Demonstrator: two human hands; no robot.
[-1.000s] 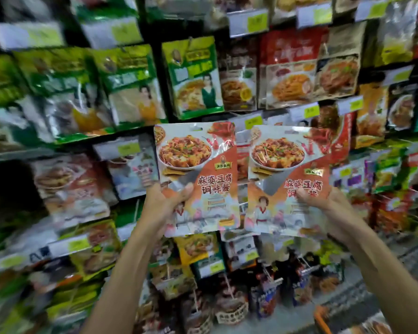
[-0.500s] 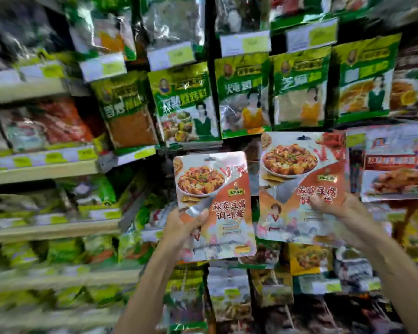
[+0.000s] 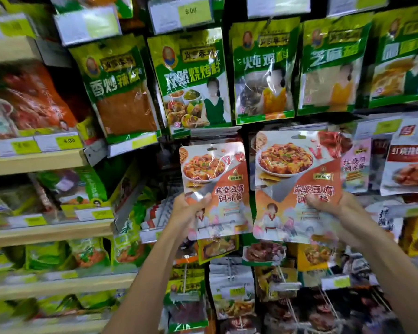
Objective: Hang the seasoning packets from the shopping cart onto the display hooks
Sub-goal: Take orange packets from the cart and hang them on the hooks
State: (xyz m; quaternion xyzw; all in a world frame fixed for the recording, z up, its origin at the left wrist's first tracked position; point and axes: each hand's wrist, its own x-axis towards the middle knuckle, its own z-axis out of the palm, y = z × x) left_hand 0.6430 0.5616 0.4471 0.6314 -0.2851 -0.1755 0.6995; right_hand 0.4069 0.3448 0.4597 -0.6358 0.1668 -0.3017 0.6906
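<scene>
I hold up two identical orange-and-white seasoning packets with a tofu dish printed on them. My left hand (image 3: 187, 210) grips the left packet (image 3: 217, 179) by its lower left edge. My right hand (image 3: 333, 206) grips the right packet (image 3: 292, 179) at its lower right. Both packets are upright, side by side, in front of the hanging display, just below a row of green packets (image 3: 193, 78). Each has a hang hole at the top. The hook behind them is hidden.
Green seasoning packets hang in a row above, under yellow price tags (image 3: 191, 12). More sauce packets (image 3: 410, 160) hang to the right and below. Wooden shelves (image 3: 34, 162) with bagged goods fill the left side.
My view has swung left along the display and closer. Both hands still hold the packets, which now sit under the green packets.
</scene>
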